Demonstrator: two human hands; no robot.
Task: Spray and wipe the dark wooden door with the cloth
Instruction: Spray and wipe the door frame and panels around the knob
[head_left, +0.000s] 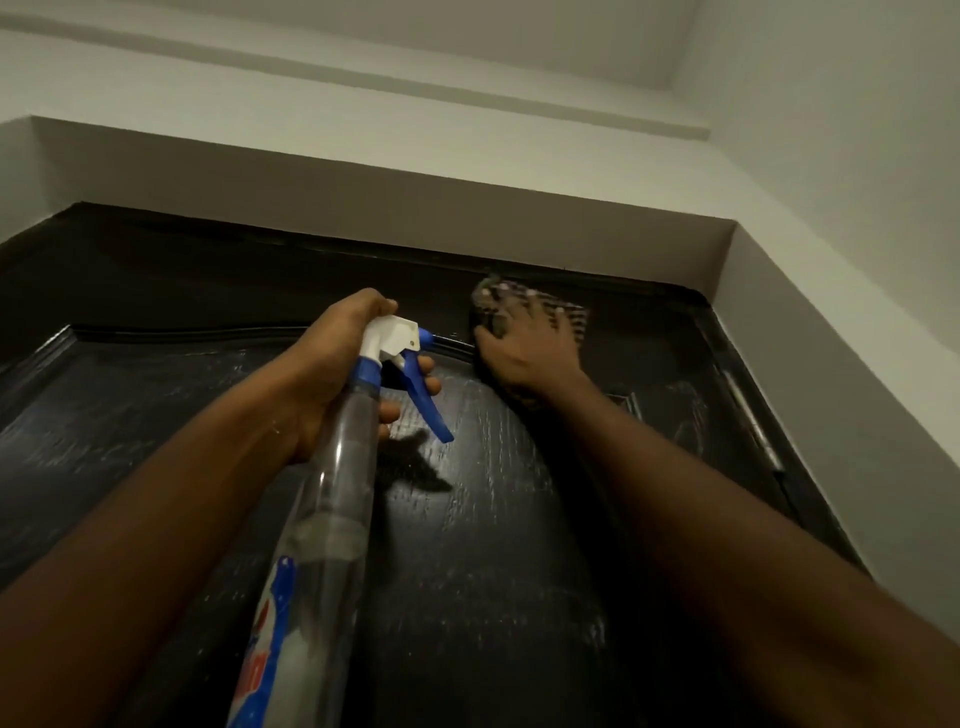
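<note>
Closest to me is the spray bottle (343, 467). It's a clear plastic tube with a blue and red label low down, a blue collar, a white head and a long blue trigger. My left hand (332, 374) is wrapped round the neck with the fingers curled in behind the trigger. The trigger looks un-squeezed, and the nozzle points at the door.

The door (493, 545) fills the view behind it. It's near-black wood, glossy, with open grain you can actually see running up the panel, and a raised curved moulding across the top. There are pale smeary streaks on the left and right sides, which I'd guess is wet spray or dust.

Further up, my right hand (530, 353) is flat with the fingers spread, pressing the cloth (535, 304) against the door just under its top edge, toward the right corner. The cloth looks soft, with a light-and-dark pattern, but it's blurry so I can't say more.

I'd say we're in the wiping step, up on the top rail. Next I'd want firm, even pressure along that moulding groove, then a fresh squirt lower down on the panel. There's a metal hinge (748, 410) on the right edge, and past that a plain white wall (831, 208).
</note>
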